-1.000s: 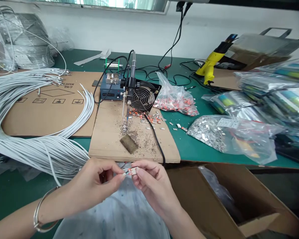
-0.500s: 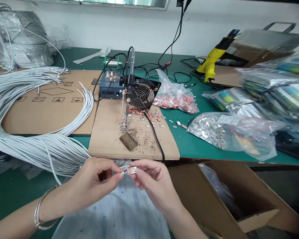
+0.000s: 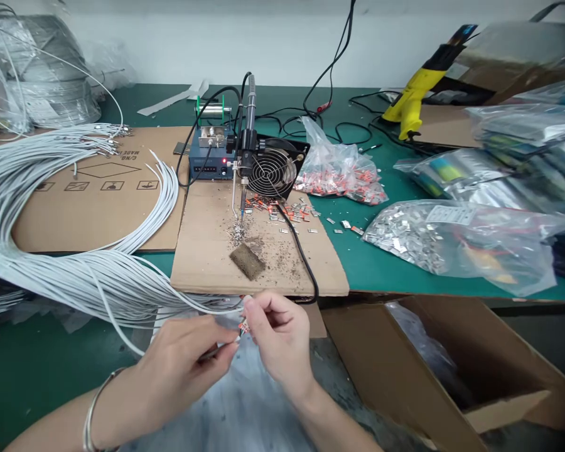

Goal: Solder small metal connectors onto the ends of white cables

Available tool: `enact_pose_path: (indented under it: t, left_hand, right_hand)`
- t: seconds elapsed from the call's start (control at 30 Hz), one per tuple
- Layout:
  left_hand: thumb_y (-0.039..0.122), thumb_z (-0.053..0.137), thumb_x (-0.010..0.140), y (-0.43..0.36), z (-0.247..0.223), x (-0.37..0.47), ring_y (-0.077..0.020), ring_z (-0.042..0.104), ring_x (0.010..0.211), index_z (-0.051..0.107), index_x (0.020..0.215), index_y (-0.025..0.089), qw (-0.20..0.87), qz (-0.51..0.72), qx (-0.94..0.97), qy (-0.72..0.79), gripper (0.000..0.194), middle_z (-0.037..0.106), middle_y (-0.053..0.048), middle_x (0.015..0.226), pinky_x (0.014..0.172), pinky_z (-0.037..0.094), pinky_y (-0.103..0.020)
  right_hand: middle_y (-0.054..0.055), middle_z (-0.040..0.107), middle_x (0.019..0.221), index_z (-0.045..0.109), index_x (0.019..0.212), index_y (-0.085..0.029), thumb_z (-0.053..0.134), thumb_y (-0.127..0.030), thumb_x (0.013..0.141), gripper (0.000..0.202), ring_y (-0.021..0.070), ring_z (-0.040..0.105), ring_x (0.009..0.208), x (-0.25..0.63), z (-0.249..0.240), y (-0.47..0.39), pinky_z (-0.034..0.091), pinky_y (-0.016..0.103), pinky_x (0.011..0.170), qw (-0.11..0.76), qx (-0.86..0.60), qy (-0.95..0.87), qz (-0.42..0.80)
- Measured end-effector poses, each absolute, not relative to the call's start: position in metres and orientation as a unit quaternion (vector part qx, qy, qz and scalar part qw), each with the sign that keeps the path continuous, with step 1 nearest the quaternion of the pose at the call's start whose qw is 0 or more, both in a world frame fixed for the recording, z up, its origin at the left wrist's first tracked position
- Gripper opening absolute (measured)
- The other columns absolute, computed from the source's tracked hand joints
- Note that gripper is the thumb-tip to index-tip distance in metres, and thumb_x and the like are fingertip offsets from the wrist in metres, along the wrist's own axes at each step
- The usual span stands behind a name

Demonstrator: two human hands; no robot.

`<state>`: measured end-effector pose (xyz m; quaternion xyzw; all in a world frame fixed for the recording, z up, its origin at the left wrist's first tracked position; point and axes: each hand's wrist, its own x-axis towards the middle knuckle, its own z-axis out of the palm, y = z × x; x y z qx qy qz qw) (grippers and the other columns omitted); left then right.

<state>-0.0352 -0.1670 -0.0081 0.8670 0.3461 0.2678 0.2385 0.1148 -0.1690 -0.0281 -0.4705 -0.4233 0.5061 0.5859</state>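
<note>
In front of the bench edge my left hand (image 3: 188,358) is closed, thumb and forefinger pinching the end of a white cable (image 3: 125,341). Thin wires at that end run to a small metal-and-orange connector (image 3: 243,326). My right hand (image 3: 280,342) pinches the connector between thumb and fingertips, which cover most of it. Both hands are close together. Just behind them lie the ends of a thick bundle of white cables (image 3: 117,282). Beyond, a soldering iron (image 3: 250,119) stands upright in a holder, its tip over solder debris on a cardboard sheet (image 3: 202,263).
A brown sponge (image 3: 247,260), a fan (image 3: 270,172) and a blue soldering station (image 3: 207,160) stand ahead. Bags of orange connectors (image 3: 341,176) and metal shells (image 3: 405,235) lie right. A yellow heat gun (image 3: 417,94) is behind. An open carton (image 3: 381,370) sits below right.
The connector has turned from lying level to pointing upward, and my right hand has tilted up with it. Both hands still hold on. The view has shifted slightly.
</note>
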Motion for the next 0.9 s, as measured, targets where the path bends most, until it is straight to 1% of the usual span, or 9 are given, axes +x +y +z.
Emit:
enact_pose_path:
  t: [0.07,0.17,0.27,0.37,0.47,0.63,0.77,0.83,0.9]
  left_hand:
    - [0.011,0.051,0.082,-0.170,-0.009,-0.037,-0.0073,0.042,0.047,0.060,0.084,0.016,0.241,0.296,0.850,0.363,0.010,0.048,0.004,0.052,0.047,0.032,-0.018]
    - [0.011,0.053,0.081,-0.173,-0.011,-0.040,-0.0078,0.046,0.049,0.060,0.084,0.018,0.259,0.351,0.797,0.418,0.010,0.054,0.003,0.056,0.048,0.036,-0.018]
    - [0.013,0.052,0.082,-0.176,-0.014,-0.042,-0.0082,0.047,0.049,0.059,0.077,0.017,0.286,0.383,0.743,0.468,0.010,0.056,0.002,0.057,0.049,0.038,-0.019]
    - [0.016,0.051,0.083,-0.178,-0.017,-0.044,-0.0087,0.046,0.049,0.059,0.073,0.017,0.303,0.398,0.717,0.486,0.012,0.054,0.002,0.054,0.050,0.039,-0.020]
    - [0.017,0.051,0.083,-0.181,-0.021,-0.045,-0.0089,0.046,0.050,0.058,0.076,0.017,0.290,0.405,0.718,0.486,0.011,0.052,0.002,0.054,0.050,0.039,-0.021]
    - [0.017,0.051,0.083,-0.186,-0.030,-0.046,-0.0090,0.047,0.051,0.057,0.079,0.017,0.261,0.410,0.724,0.489,0.007,0.053,0.002,0.057,0.051,0.040,-0.020]
    - [0.017,0.051,0.085,-0.184,-0.033,-0.059,-0.0121,0.055,0.067,0.057,0.087,0.018,0.301,0.443,0.700,0.473,0.007,0.061,-0.002,0.074,0.063,0.044,-0.022]
    - [0.018,0.053,0.084,-0.180,-0.030,-0.069,-0.0134,0.054,0.078,0.056,0.103,0.021,0.299,0.488,0.667,0.476,0.019,0.060,-0.003,0.086,0.070,0.044,-0.024]
    - [0.017,0.055,0.083,-0.174,-0.024,-0.079,-0.0150,0.053,0.087,0.053,0.116,0.025,0.310,0.485,0.671,0.468,0.034,0.058,-0.004,0.097,0.077,0.044,-0.026]
  right_hand:
    - [-0.002,0.048,0.043,0.059,0.055,-0.016,0.060,-0.047,0.079,0.039,0.0079,0.036,0.037,0.111,-0.029,-0.168,0.030,0.020,0.037,0.585,-0.459,-0.408,0.530]
    - [0.002,0.055,0.050,0.070,0.071,-0.016,0.051,-0.053,0.084,0.043,0.0099,0.041,0.040,0.109,-0.029,-0.169,0.033,0.021,0.039,0.576,-0.406,-0.390,0.593]
    - [0.004,0.059,0.061,0.073,0.077,-0.019,0.052,-0.045,0.087,0.035,0.0131,0.049,0.055,0.106,-0.027,-0.168,0.041,0.023,0.053,0.545,-0.369,-0.448,0.605]
    - [0.003,0.057,0.068,0.073,0.082,-0.021,0.058,-0.036,0.084,0.021,0.0155,0.053,0.067,0.100,-0.024,-0.167,0.044,0.024,0.063,0.531,-0.370,-0.483,0.590]
    - [0.003,0.056,0.071,0.072,0.089,-0.023,0.058,-0.033,0.084,0.018,0.0166,0.054,0.071,0.093,-0.022,-0.166,0.045,0.025,0.065,0.529,-0.375,-0.476,0.595]
    - [0.002,0.055,0.075,0.071,0.088,-0.024,0.055,-0.031,0.087,0.018,0.0154,0.056,0.072,0.083,-0.024,-0.165,0.045,0.023,0.065,0.536,-0.371,-0.471,0.595]
    - [0.001,0.052,0.072,0.070,0.086,-0.022,0.050,-0.029,0.089,0.021,0.0145,0.053,0.069,0.079,-0.029,-0.163,0.042,0.023,0.063,0.513,-0.387,-0.508,0.574]
    - [0.001,0.051,0.072,0.069,0.086,-0.022,0.048,-0.026,0.091,0.022,0.0145,0.050,0.069,0.078,-0.029,-0.163,0.040,0.024,0.063,0.490,-0.393,-0.552,0.548]
    - [0.002,0.051,0.076,0.067,0.088,-0.022,0.046,-0.023,0.091,0.021,0.0153,0.050,0.074,0.076,-0.027,-0.164,0.039,0.025,0.067,0.460,-0.387,-0.610,0.516]
